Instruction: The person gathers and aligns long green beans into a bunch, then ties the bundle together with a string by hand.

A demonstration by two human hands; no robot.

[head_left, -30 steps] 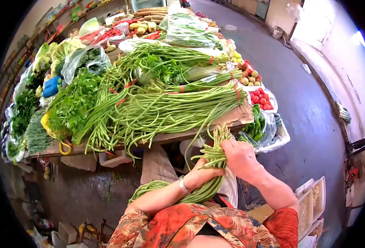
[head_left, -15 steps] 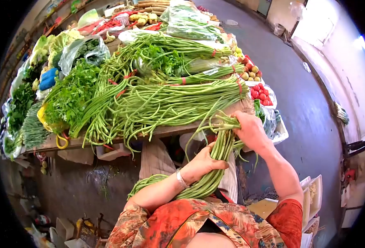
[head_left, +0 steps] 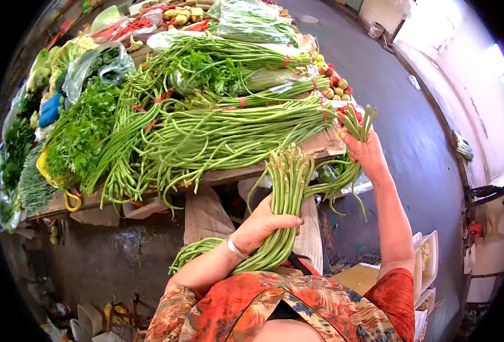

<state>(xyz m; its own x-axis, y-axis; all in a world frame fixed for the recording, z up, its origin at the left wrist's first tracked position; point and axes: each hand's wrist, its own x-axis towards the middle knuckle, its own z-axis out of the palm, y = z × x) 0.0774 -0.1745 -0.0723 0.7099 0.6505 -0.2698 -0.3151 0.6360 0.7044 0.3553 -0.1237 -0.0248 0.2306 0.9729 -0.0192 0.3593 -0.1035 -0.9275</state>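
My left hand (head_left: 269, 224) is wrapped round a thick bundle of long green beans (head_left: 287, 191), whose pale ends point up and whose length curves down over my left forearm. Off to the right, my right hand (head_left: 364, 151) grips a smaller bunch of beans (head_left: 359, 122); its cut ends stick up above the fingers, and the rest trails down and left towards the big bundle. Beyond both hands, more long beans (head_left: 235, 137) lie in a wide pile near the table edge, tied with red bands at the right.
The wooden table (head_left: 218, 175) also holds leafy greens (head_left: 89, 125), bagged vegetables (head_left: 252, 25) and a blue roll (head_left: 50, 110). Fruit (head_left: 338, 90) sits at its right end. White trays (head_left: 429, 259) stand at the lower right.
My right hand has moved up and right, drawing the small bunch away from the bundle. My left hand has shifted slightly left and keeps hold of the large bundle.
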